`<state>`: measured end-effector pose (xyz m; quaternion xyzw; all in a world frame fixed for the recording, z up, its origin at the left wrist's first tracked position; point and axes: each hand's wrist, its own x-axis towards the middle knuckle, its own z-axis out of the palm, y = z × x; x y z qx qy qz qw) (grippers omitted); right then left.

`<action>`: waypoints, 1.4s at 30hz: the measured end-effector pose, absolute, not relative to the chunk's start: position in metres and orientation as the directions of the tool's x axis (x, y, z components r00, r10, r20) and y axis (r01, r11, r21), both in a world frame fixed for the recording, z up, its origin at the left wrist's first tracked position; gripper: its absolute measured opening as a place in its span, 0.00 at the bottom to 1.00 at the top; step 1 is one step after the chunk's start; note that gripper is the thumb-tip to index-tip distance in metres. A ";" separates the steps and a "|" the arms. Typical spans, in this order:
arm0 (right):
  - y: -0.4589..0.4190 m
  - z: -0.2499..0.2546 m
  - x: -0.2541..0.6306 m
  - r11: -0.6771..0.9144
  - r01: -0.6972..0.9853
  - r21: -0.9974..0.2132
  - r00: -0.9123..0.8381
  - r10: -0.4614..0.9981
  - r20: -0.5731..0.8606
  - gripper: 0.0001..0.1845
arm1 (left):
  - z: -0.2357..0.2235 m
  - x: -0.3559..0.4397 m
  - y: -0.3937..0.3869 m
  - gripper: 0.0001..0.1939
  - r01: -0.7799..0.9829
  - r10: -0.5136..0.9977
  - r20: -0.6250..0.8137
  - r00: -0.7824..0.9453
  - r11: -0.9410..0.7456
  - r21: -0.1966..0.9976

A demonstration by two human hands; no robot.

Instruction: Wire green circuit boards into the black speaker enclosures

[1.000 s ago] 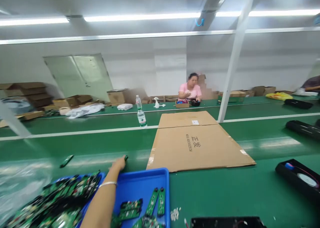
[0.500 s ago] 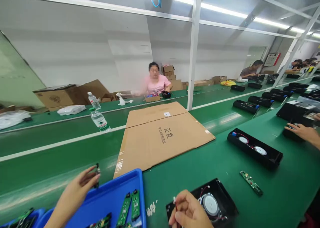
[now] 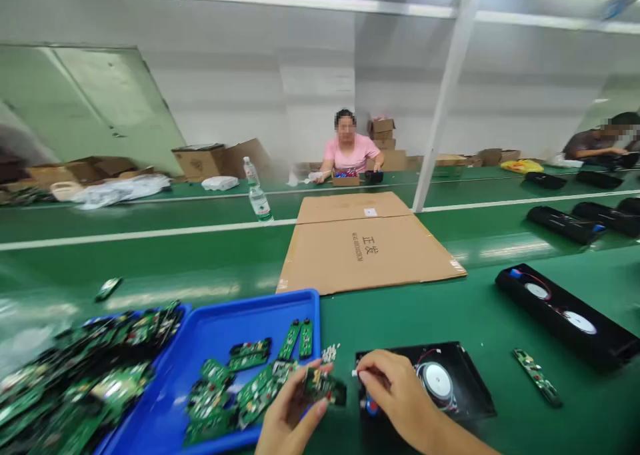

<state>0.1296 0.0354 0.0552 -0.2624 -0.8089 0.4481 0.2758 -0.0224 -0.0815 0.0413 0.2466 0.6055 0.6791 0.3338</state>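
Note:
My left hand [image 3: 295, 408] grips a green circuit board [image 3: 325, 386] between thumb and fingers, just past the right edge of a blue tray [image 3: 213, 315]. Close by, my right hand [image 3: 393, 385] is closed in a pinch on a small white connector plug [image 3: 355, 373]. That hand is above an open black speaker box [image 3: 470, 388], partly hiding it. Inside the box are a round speaker [image 3: 438, 380], thin wires and a blue part [image 3: 371, 405]. Several circuit boards [image 3: 250, 362] lie in the tray. A little pile of white bits [image 3: 330, 353] sits beside it.
A second tray heaped with boards [image 3: 100, 375] stands at left. A single board [image 3: 537, 377] and a long black speaker box [image 3: 570, 315] lie at right. Ahead are flat cardboard [image 3: 345, 255], a bottle [image 3: 257, 195], a post [image 3: 445, 102] and a person in pink [image 3: 347, 152].
The view has swung left. My left hand has moved right, from over the belt side of the tray to beside my right hand, with a circuit board in it. My right hand still pinches the plug.

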 end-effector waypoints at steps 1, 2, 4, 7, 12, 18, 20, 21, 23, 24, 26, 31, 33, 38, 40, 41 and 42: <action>0.034 0.054 0.130 0.478 0.179 -0.860 -0.716 0.663 0.220 0.10 | 0.042 -0.018 -0.080 0.24 -0.166 0.759 -0.074 -0.646 -0.045 0.985; 0.032 0.052 0.131 0.490 0.179 -0.853 -0.721 0.655 0.225 0.10 | 0.043 -0.015 -0.080 0.23 -0.179 0.768 -0.082 -0.635 -0.043 0.983; 0.029 0.051 0.133 0.511 0.179 -0.841 -0.730 0.641 0.234 0.11 | 0.042 -0.009 -0.079 0.22 -0.200 0.776 -0.094 -0.624 -0.043 0.979; 0.025 0.053 0.132 0.590 0.160 -0.791 -0.730 0.610 0.307 0.11 | 0.041 -0.004 -0.082 0.20 -0.203 0.762 -0.094 -0.641 -0.051 0.978; 0.017 0.058 0.126 0.699 0.109 -0.707 -0.688 0.566 0.454 0.09 | 0.044 -0.001 -0.087 0.18 -0.182 0.771 -0.068 -0.633 -0.062 0.981; 0.007 0.059 0.122 0.756 0.093 -0.648 -0.624 0.551 0.554 0.09 | 0.045 0.006 -0.092 0.15 -0.176 0.756 -0.067 -0.651 -0.065 0.982; 0.005 0.058 0.121 0.758 0.105 -0.644 -0.607 0.561 0.563 0.09 | 0.046 0.009 -0.093 0.14 -0.176 0.752 -0.081 -0.654 -0.047 0.983; 0.004 0.058 0.121 0.757 0.109 -0.644 -0.601 0.567 0.564 0.09 | 0.047 0.011 -0.093 0.14 -0.186 0.747 -0.095 -0.658 -0.039 0.982; 0.003 0.057 0.121 0.763 0.119 -0.636 -0.595 0.567 0.570 0.08 | 0.048 0.014 -0.093 0.15 -0.234 0.740 -0.127 -0.661 -0.043 0.971; 0.002 0.057 0.121 0.771 0.125 -0.625 -0.592 0.563 0.576 0.08 | 0.048 0.016 -0.093 0.15 -0.276 0.743 -0.147 -0.653 -0.053 0.960; 0.002 0.057 0.121 0.792 0.137 -0.595 -0.584 0.549 0.597 0.09 | 0.049 0.019 -0.093 0.18 -0.377 0.761 -0.178 -0.624 -0.093 0.922; -0.001 0.056 0.119 0.836 0.153 -0.527 -0.538 0.518 0.665 0.09 | 0.047 0.023 -0.092 0.18 -0.616 0.792 -0.259 -0.553 -0.178 0.768; -0.004 0.056 0.118 0.855 0.156 -0.495 -0.519 0.498 0.695 0.08 | 0.044 0.024 -0.092 0.18 -0.623 0.754 -0.288 -0.590 -0.198 0.757; -0.009 0.056 0.116 0.879 0.153 -0.451 -0.496 0.463 0.735 0.09 | 0.031 0.026 -0.098 0.21 -0.467 0.685 -0.268 -0.677 -0.120 0.876; -0.010 0.055 0.115 0.882 0.175 -0.438 -0.495 0.464 0.735 0.09 | 0.029 0.028 -0.101 0.21 -0.375 0.689 -0.228 -0.688 -0.069 0.924; -0.010 0.054 0.115 0.883 0.188 -0.430 -0.499 0.463 0.732 0.09 | 0.028 0.029 -0.101 0.20 -0.327 0.696 -0.196 -0.691 -0.059 0.943; -0.011 0.054 0.115 0.884 0.200 -0.422 -0.504 0.462 0.730 0.09 | 0.028 0.029 -0.102 0.19 -0.279 0.706 -0.154 -0.692 -0.065 0.958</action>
